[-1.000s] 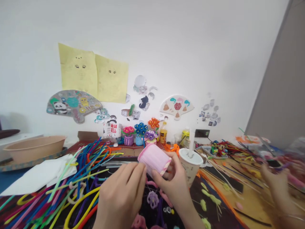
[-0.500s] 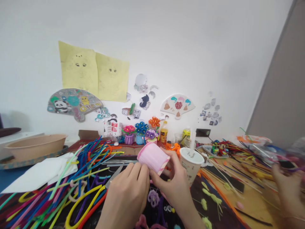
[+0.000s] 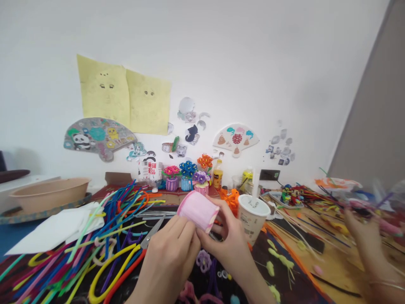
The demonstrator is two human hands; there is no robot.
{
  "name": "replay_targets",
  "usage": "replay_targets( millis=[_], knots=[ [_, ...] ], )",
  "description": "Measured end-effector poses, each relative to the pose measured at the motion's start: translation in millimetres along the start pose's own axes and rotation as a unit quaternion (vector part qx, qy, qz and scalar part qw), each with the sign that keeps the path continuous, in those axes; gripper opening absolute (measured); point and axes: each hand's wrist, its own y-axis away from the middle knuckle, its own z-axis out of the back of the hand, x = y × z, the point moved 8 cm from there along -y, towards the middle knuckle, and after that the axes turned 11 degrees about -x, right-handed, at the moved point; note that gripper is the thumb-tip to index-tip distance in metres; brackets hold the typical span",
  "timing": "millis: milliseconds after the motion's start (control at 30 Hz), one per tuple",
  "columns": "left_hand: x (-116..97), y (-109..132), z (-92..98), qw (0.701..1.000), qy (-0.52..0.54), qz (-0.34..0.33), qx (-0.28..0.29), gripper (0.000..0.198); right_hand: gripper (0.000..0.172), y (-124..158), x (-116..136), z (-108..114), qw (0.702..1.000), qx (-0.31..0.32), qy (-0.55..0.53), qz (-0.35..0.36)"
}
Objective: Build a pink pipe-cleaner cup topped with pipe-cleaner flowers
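Pink pot (image 3: 198, 211), tilted, aloft between hands. Right hand (image 3: 226, 232): fingers clamped around its right end. Left hand (image 3: 172, 249): fingers bunched at its near side; whether gripping, I cannot tell. I judge: uneven pressure could dent pot; rightward swing could tip drink cup (image 3: 254, 217).

R hand (image 3: 228, 236) grips tilted pink cup (image 3: 198, 210), L hand (image 3: 172, 253) curled at its side; drink cup (image 3: 251, 217) w/ straw (image 3: 255, 185) just R. Scissors (image 3: 152, 234) nr L hand, pipe cleaners (image 3: 117, 207) further L.
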Motion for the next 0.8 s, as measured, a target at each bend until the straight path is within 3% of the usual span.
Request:
replay_targets(
  millis=[300, 567, 700, 800],
  knots=[
    [-4, -2, 6.3, 0.998, 0.008, 0.028, -0.048, 0.031, 0.053, -3, -9, 1, 0.998, 0.023, -0.050, -0.002],
    [-4, -1, 11.0, 0.998, -0.036, 0.001, -0.059, 0.031, 0.049, -2, -3, 4, 0.999, 0.009, -0.036, -0.010],
    [14, -6, 27.2, 0.994, -0.048, 0.038, -0.089, 0.017, 0.047, 0, 1, 5, 0.999, 0.006, -0.039, -0.013],
    [16, -8, 30.4, 0.996, -0.028, 0.032, -0.081, 0.008, 0.046, -2, -2, 6, 0.998, 0.001, -0.053, -0.019]
  ],
)
